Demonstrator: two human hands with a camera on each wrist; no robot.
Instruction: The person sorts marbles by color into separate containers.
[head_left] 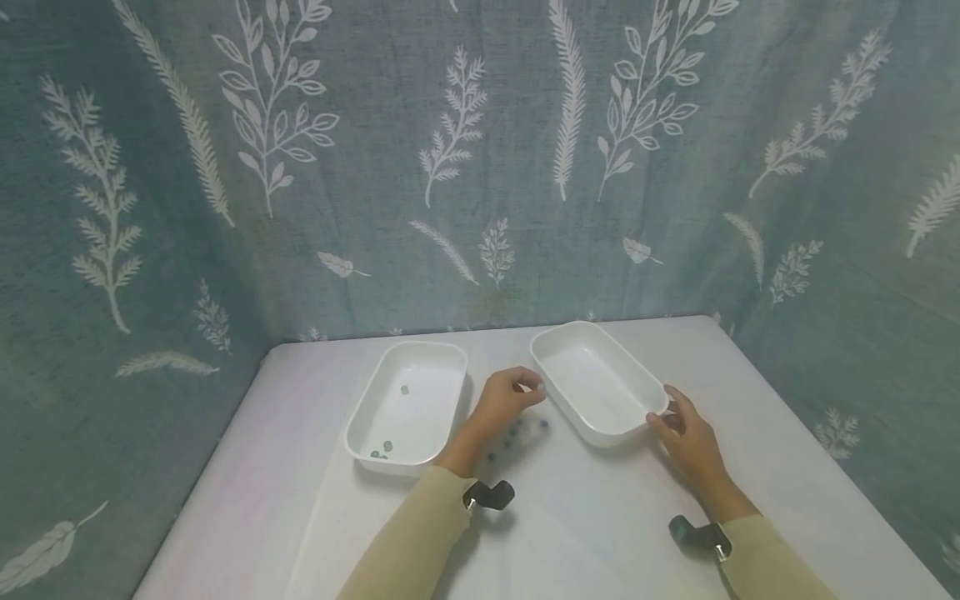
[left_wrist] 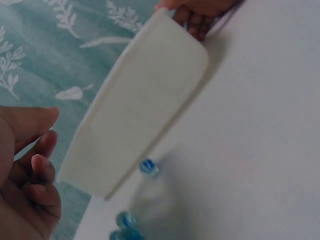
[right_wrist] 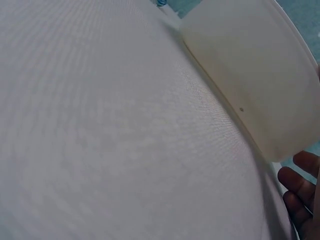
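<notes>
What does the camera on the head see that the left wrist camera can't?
Only the head view shows the left tray with a few marbles inside, both sleeves, and the whole table. Only the left wrist view shows the blue marbles up close, beside the right tray's wall. Both views share the right tray, the right hand holding its end, and the left hand with curled fingers next to it.
</notes>
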